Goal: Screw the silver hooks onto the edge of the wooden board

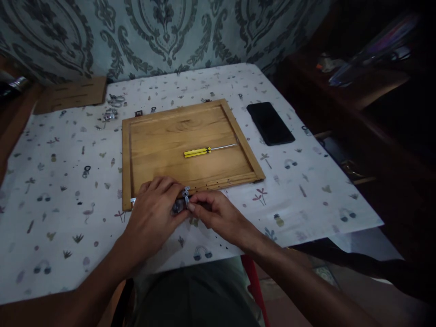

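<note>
A framed wooden panel [163, 136] lies flat on the table, its near rail marked with several small dark holes. My left hand [155, 206] curls over this near rail, fingers on the wood and thumb below, against a small silver metal fitting [185, 192] at the panel's edge. Fingertips of my right hand [214, 211] pinch the lower end of that fitting. Its exact kind is unclear, and my left fingers hide part of it. Farther back on the panel rests a screwdriver [197, 152] with a yellow and black handle, its shaft pointing right.
The table wears a white patterned cloth [68, 181]. A black phone [270, 122] lies right of the panel. Several metal fittings [109, 114] sit behind it to the left, near a flat piece of brown cardboard [76, 94]. A patterned wall covering [166, 36] borders the far edge.
</note>
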Available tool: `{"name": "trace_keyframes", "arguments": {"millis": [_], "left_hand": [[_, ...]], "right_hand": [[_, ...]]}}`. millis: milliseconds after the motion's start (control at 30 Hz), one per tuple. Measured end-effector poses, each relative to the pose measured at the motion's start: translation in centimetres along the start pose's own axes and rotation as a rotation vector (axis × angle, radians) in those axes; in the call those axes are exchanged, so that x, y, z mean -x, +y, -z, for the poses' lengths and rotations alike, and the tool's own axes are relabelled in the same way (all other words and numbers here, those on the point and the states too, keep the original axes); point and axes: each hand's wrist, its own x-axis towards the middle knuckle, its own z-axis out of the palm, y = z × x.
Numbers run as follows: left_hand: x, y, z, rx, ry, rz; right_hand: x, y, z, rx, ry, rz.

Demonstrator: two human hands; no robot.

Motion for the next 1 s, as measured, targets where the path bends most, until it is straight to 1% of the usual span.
{"name": "trace_keyframes", "arguments": {"millis": [300, 467, 800, 1000], "left_hand": [[-0.09, -0.04, 0.03, 0.01, -0.003, 0.009], [-0.17, -0.23, 0.05, 0.01, -0.001, -0.009], [-0.3, -0.34, 0.01, -0.003, -0.017, -0.004], [-0.32, -0.38, -0.05, 0.0, -0.008, -0.001]], "right_hand": [[0.09, 0.01, -0.09, -0.004, 0.003, 0.008], [0.18, -0.11, -0.13, 0.03, 0.031, 0.017], [0.25, -0.23, -0.13, 0.003, 0.025, -0.023], [0.21, -0.27, -0.17, 0.014, 0.027, 0.0]]}}
